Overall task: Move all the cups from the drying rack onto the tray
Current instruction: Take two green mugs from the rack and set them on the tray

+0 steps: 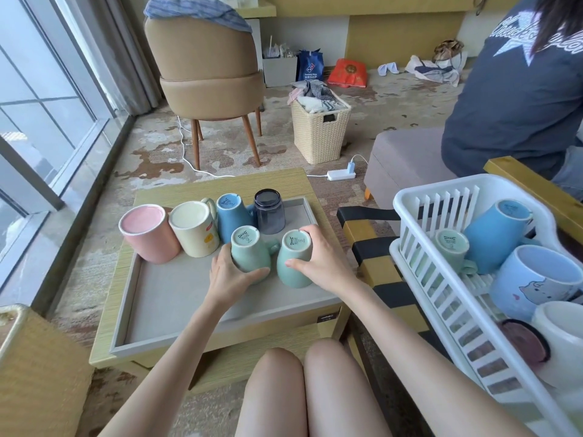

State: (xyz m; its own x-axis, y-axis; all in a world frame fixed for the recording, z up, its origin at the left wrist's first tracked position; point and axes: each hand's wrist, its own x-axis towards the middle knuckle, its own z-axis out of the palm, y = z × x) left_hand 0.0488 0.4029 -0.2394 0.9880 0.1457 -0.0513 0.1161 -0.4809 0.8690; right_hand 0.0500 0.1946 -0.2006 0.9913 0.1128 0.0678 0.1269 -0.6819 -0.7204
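Right hand (318, 263): wrapped around a green mug (295, 258), inverted, standing on the grey tray (176, 298); thumb on the near side, fingers over the far edge of the base.

Left hand (232, 269): wrapped around a second green mug (249, 250), also inverted on the tray, just left of the first; its handle points toward the right hand's mug, nearly touching it.

Beyond the hands, on the tray, all upside down: dark glass tumbler (269, 211); blue mug (232, 217) beside it; cream mug (195, 228) to the left; pink cup (148, 233) farthest left. These stand in a close row, packed tight against the left hand's mug. Tray portion nearer than the hands is bare.

Tray rests on a low wooden desk (104, 335).

Right of the right hand, well apart: white plastic drying rack (441, 298). Contents: small green mug (451, 247) on its side; large blue mug (495, 234) tilted behind it; pale blue cat-print mug (536, 279); white cup (561, 339); a pinkish round item (523, 342), partly hidden by the rack wall.

Further out: brown chair (208, 74), wicker basket (320, 134), a seated person (517, 83) at far right.
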